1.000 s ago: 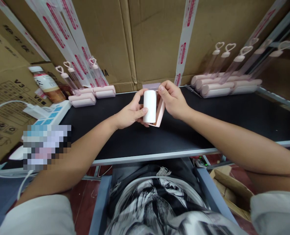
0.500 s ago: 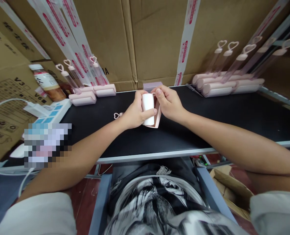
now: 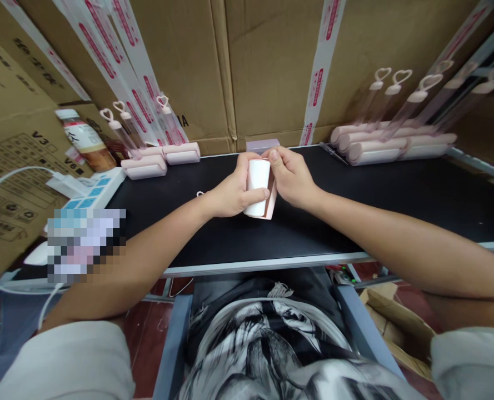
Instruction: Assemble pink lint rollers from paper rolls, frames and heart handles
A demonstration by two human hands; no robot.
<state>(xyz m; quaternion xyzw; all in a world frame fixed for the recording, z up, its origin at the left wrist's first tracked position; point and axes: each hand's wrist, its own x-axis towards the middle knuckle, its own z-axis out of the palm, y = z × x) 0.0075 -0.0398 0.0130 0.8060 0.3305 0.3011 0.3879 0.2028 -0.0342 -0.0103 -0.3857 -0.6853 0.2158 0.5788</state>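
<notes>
A white cylinder is in the grip of my left hand, its thumb lying across the lower part. Beside and behind it is a pale pink shell with an open hollow side. My right hand pinches the top end of this shell between thumb and fingers. Both hands are close together above the black table. A small pale heart-shaped loop shows at my left wrist, mostly hidden. Just beyond my fingers sits a mauve block.
Pink cylinders with heart-loop tubes stand at the back left and back right. On the left are a bottle, a white power strip with cables and a blurred device. Cardboard walls the back.
The white cylinder has tilted slightly within the pink shell, and more of the heart loop is hidden behind my left wrist. The whole view has shifted a little.
</notes>
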